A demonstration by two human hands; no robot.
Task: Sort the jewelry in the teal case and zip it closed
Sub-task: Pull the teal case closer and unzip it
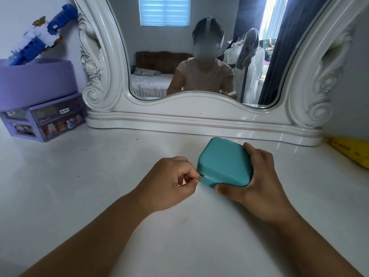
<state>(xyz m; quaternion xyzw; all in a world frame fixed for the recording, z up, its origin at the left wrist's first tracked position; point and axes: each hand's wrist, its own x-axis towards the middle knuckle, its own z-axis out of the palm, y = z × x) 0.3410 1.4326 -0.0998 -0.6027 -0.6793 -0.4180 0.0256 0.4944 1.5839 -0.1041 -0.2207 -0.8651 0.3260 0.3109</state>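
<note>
We are looking at a teal case (223,162), lid down, smooth leatherette, rounded corners, sitting on the white glossy table (79,186) before the mirror (199,56). Our right hand (257,180) is clasping its side; our left hand (171,184) is pinching the metal zipper pull (200,176).

We have a single view, from a camera worn on the person's head, looking forward and down across the white desk (79,196). It is wide-angle: straight edges bow toward the borders of the frame. Both forearms enter from the bottom edge, and the left hand (169,180) and right hand (257,180) sit close below the lens, near the middle of the frame, at the teal case (223,160). Ahead, the camera faces a white-framed mirror (199,56) standing at the back of the desk, and in its glass we see the wearer reflected with the room behind.
</note>
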